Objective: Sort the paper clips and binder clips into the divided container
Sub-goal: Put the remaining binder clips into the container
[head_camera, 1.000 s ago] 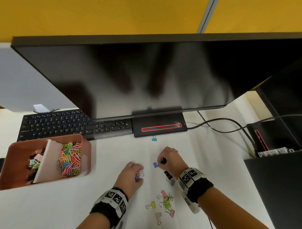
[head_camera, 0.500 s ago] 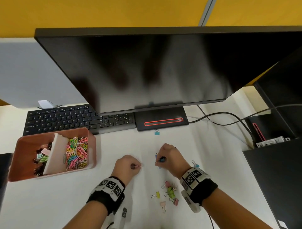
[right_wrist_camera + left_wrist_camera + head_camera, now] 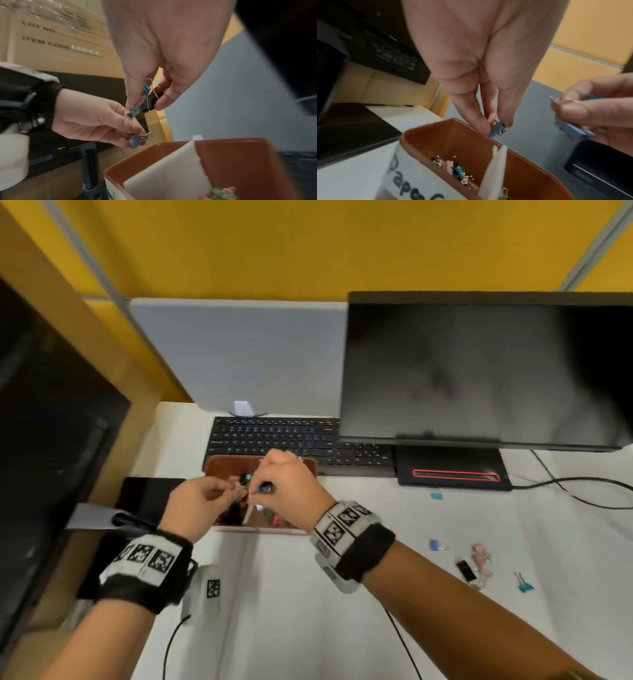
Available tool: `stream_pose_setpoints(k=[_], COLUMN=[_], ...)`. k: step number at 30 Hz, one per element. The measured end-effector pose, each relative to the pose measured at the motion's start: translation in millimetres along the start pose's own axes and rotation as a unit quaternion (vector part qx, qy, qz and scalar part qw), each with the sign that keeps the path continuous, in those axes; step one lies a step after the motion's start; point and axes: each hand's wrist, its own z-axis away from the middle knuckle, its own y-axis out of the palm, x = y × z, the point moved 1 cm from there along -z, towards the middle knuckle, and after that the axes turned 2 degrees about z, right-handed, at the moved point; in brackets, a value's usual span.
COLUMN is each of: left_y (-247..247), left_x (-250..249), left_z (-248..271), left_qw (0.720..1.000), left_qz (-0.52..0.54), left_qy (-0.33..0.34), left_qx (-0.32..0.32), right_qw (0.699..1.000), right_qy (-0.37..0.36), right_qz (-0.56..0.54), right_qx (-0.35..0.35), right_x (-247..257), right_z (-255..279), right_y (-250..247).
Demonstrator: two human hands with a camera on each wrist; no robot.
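Both hands hover over the brown divided container point(image 3: 219, 465). My left hand point(image 3: 235, 490) pinches a small blue binder clip point(image 3: 497, 128) between thumb and fingertips, just above the container's rim point(image 3: 436, 124). Close beside it, my right hand point(image 3: 254, 495) holds a bunch of binder clips: a blue one point(image 3: 134, 112), a teal one point(image 3: 147, 88) and a black one point(image 3: 150, 101). A white divider point(image 3: 494, 169) splits the container. Binder clips point(image 3: 458, 171) lie on its near side and coloured paper clips point(image 3: 223, 192) on the other. The hands hide most of the inside in the head view.
More binder clips lie loose on the white desk at the right: a pink cluster point(image 3: 479, 556), a black one point(image 3: 466, 570), a teal one point(image 3: 524, 585) and two blue ones point(image 3: 435, 496). Behind the container sit a keyboard point(image 3: 274, 436) and a monitor point(image 3: 479, 371). A dark device point(image 3: 51, 422) stands left.
Both hands have lifted off the desk by the clip pile and moved left, carrying their clips to above the container. The head view has swung left with them.
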Motion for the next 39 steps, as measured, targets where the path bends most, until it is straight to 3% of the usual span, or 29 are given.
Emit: stream_pose_setpoints(k=[4,8,11,14,19,22,25,28,32,35,39], left_y=[-13,-14,11,62,161,216,260,293,322,333,336], left_x=[27,6,-20,-43,-77,-95,-114,-128,-143,-148,-139], left_z=[-20,0,24,39,65,79,87,89,91,94,89], left_qw=[0.997,0.998,0.989,0.976,0.936,0.920,0.912,0.900,0.887,0.893,0.913], left_qz=[-0.068,0.000,0.052,0.058,0.027,-0.020,-0.066,-0.118,-0.150,-0.129,-0.074], left_qy=[-0.029,0.057,0.136,0.176,0.227,0.231,0.227,0.231,0.258,0.276,0.254], left_qx=[-0.003,-0.041,0.007,0.111,0.267,0.314,0.334,0.351,0.354,0.331,0.310], right_qw=[0.998,0.998,0.998,0.988,0.919,0.868,0.844,0.852,0.890,0.914,0.929], right_qy=[0.059,0.057,0.063,0.133,0.343,0.455,0.512,0.513,0.448,0.401,0.367], right_qz=[-0.001,-0.030,-0.023,0.035,0.152,0.176,0.147,0.097,0.063,0.060,0.046], right_qx=[0.038,0.018,-0.017,-0.075,-0.119,-0.094,-0.058,-0.041,-0.053,-0.025,-0.018], right_x=[14,2,-35,-89,-165,-193,-214,-224,-223,-225,-231], right_z=[-41,-17,38,110,225,275,305,315,302,288,276], right_y=[31,22,-2,-31,-81,-103,-112,-109,-94,-86,-85])
